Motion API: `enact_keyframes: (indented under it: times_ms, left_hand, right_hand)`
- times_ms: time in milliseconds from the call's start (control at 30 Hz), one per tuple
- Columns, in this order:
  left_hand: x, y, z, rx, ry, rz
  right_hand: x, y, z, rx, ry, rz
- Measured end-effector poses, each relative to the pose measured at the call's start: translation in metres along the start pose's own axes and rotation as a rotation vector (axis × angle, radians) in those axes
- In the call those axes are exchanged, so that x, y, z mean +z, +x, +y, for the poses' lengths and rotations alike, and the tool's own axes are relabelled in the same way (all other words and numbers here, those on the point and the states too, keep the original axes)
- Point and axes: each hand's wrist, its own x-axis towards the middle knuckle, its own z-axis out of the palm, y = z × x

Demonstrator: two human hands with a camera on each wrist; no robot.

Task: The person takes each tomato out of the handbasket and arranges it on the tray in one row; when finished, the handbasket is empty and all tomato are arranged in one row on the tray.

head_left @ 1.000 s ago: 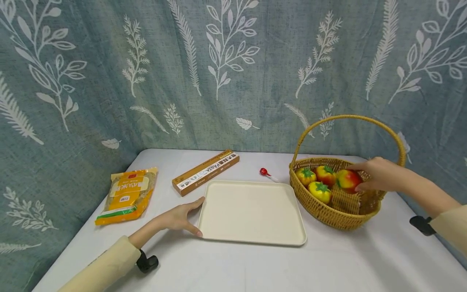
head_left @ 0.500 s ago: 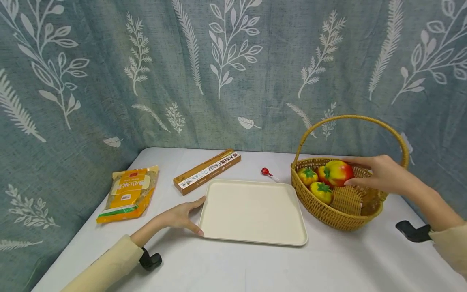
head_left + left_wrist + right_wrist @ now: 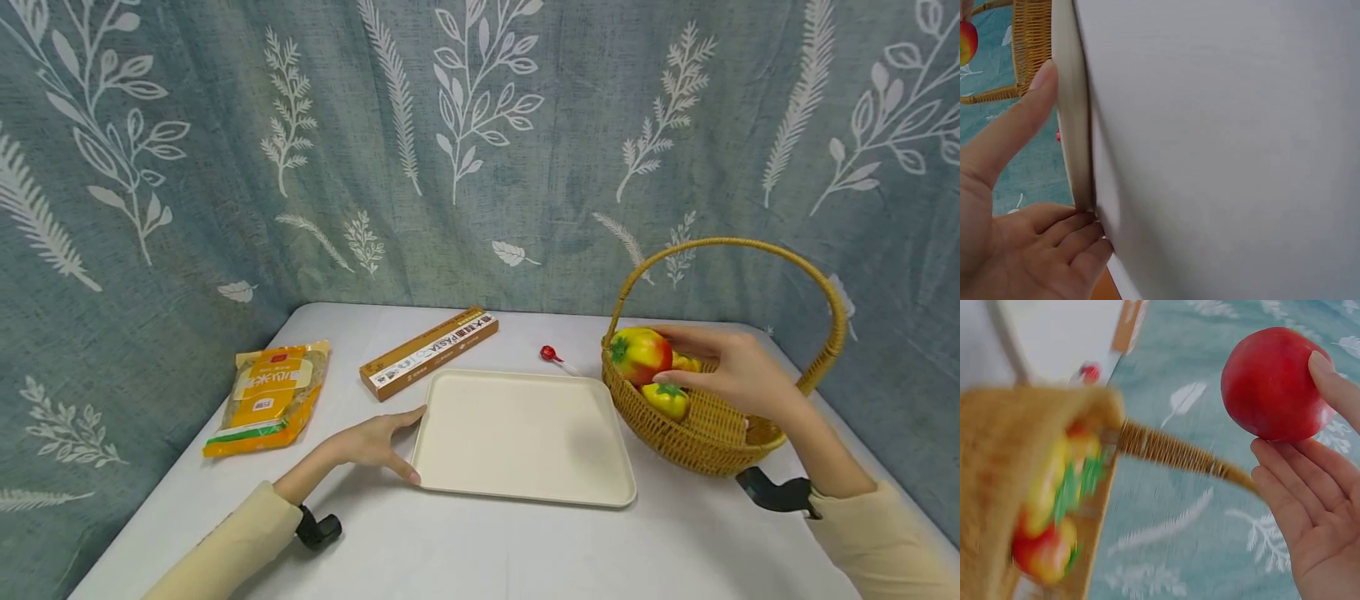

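My right hand (image 3: 723, 367) holds a red-and-yellow fruit (image 3: 637, 354) with a green leafy top, between thumb and fingertips. The fruit is raised over the left side of the wicker basket (image 3: 693, 446); in the right wrist view its red underside (image 3: 1272, 384) shows. Several similar yellow fruits (image 3: 666, 402) lie inside the basket, partly hidden by the held fruit and hand. My left hand (image 3: 371, 444) is spread along the left edge of a cream rectangular tray (image 3: 525, 437). Its thumb and fingertips touch the tray's outer wall (image 3: 1074, 119) in the left wrist view.
An orange food packet (image 3: 267, 398) lies at the table's left. Behind the tray is a long brown pasta box (image 3: 429, 352) set at a slant, and a red lollipop (image 3: 550, 353). The basket's tall handle (image 3: 720, 242) arches above the right arm. A patterned curtain (image 3: 480, 150) hangs behind.
My right hand has lifted the red-and-yellow fruit from the basket's middle and carried it left toward the tray. The left hand stays at the tray's edge.
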Motion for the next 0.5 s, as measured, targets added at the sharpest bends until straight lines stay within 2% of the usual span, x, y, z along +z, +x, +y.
enact_keyframes:
  times_ms: [133,233,367,500]
  left_hand:
    - [-0.005,0.002,0.001,0.017,0.023,-0.017]
    - [-0.008,0.003,0.002,0.028,0.022,-0.027]
    - [-0.009,0.004,0.001,0.027,0.041,-0.030]
    - [-0.009,0.005,0.001,0.020,0.061,-0.023]
  right_hand:
    - [0.018,0.006,-0.009,0.040,0.128,0.016]
    - [0.031,0.012,-0.014,0.039,0.198,0.036]
    - [0.047,0.022,-0.021,0.043,0.272,0.056]
    - [0.062,0.031,-0.028,0.082,0.378,0.052]
